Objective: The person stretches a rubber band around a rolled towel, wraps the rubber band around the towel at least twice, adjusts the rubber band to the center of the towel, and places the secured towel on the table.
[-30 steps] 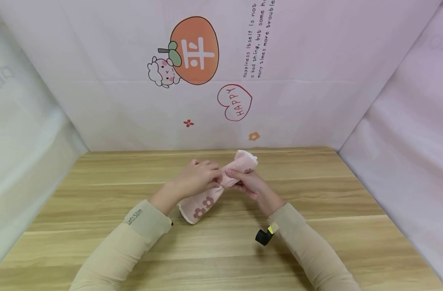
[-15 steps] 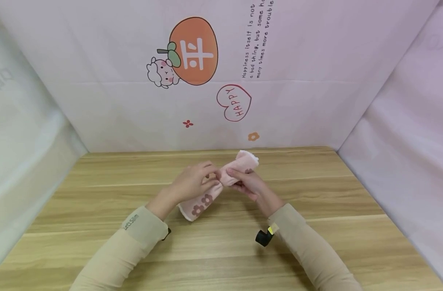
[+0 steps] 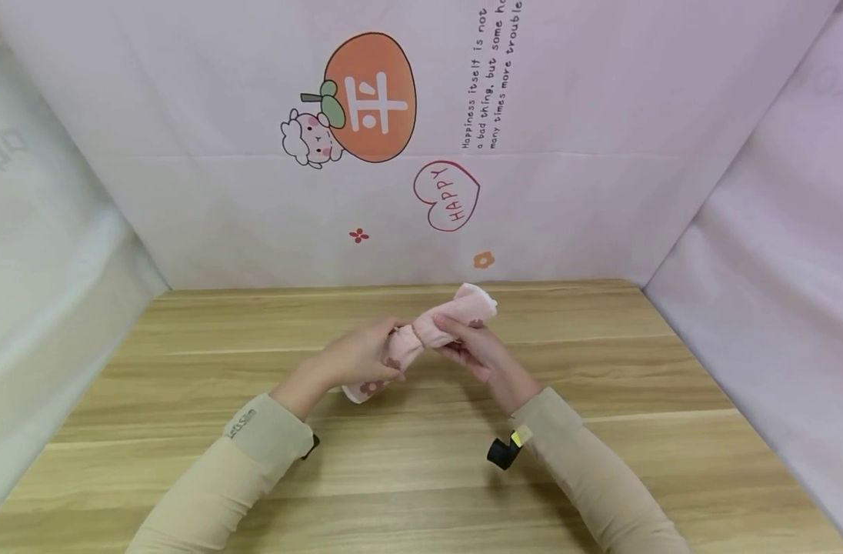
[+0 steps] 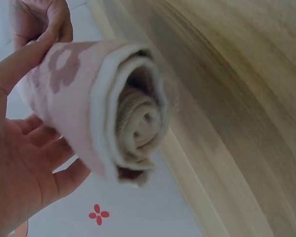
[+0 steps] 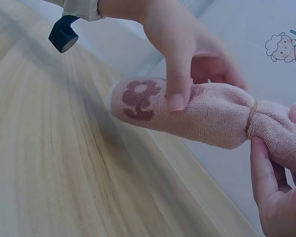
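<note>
A pink towel point(image 3: 456, 314) with brown flower prints is rolled up and held above the table, slanting up to the right. A thin tan band point(image 3: 418, 335) cinches it around the middle, giving it a bow-like waist. My left hand point(image 3: 359, 355) grips the lower left half, thumb on the near side and fingers behind. With the thumb on top, my right hand point(image 3: 487, 355) holds the other half just beyond the band. The left wrist view looks into the open spiral end of the rolled towel point(image 4: 71, 98), its white edge layered around a beige core.
Under the hands is a wood-grain table point(image 3: 421, 477). Behind it stands a white cloth backdrop point(image 3: 255, 223) with printed cartoons and text, and cloth sides flank the table. A black wrist camera point(image 3: 503, 452) juts from the right sleeve.
My left fingers have left the towel's waist and slid down to grip its left half, uncovering the band. The towel's left end has risen slightly. My right hand has kept its hold.
</note>
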A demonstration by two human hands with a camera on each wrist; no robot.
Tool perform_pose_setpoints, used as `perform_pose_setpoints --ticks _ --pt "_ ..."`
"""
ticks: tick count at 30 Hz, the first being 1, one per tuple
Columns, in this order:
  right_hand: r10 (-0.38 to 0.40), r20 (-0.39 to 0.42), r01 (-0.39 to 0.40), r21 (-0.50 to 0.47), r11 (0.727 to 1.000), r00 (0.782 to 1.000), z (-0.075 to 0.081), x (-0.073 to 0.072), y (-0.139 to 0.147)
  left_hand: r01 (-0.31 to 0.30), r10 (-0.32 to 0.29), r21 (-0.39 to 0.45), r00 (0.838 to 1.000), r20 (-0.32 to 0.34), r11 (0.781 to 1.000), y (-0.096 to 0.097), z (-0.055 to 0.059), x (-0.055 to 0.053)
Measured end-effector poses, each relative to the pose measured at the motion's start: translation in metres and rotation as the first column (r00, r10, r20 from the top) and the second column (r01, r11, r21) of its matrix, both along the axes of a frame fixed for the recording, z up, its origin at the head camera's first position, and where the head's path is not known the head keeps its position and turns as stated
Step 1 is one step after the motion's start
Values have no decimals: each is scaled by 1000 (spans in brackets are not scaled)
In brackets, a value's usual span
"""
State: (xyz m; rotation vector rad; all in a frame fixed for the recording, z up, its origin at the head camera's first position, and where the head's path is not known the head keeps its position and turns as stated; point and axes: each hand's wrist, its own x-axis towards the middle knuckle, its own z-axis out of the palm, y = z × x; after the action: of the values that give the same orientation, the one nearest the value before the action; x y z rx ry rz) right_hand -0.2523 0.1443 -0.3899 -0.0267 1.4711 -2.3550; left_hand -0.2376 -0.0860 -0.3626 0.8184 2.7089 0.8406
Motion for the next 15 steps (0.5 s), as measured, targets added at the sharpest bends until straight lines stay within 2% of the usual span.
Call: perform_pose_setpoints --ticks 4,9,15 --pt "-2 4 2 -14 1000 1000 -1 -1 1 11 -11 -10 1000 18 1000 -3 -2 -2" --pt "-4 15 4 -2 1000 1000 -1 -3 3 37 -38 -12 999 -31 999 -6 -5 -6" --pt "-26 38 23 54 998 999 0 -5 10 36 -38 -30 997 -70 999 -11 -4 -7"
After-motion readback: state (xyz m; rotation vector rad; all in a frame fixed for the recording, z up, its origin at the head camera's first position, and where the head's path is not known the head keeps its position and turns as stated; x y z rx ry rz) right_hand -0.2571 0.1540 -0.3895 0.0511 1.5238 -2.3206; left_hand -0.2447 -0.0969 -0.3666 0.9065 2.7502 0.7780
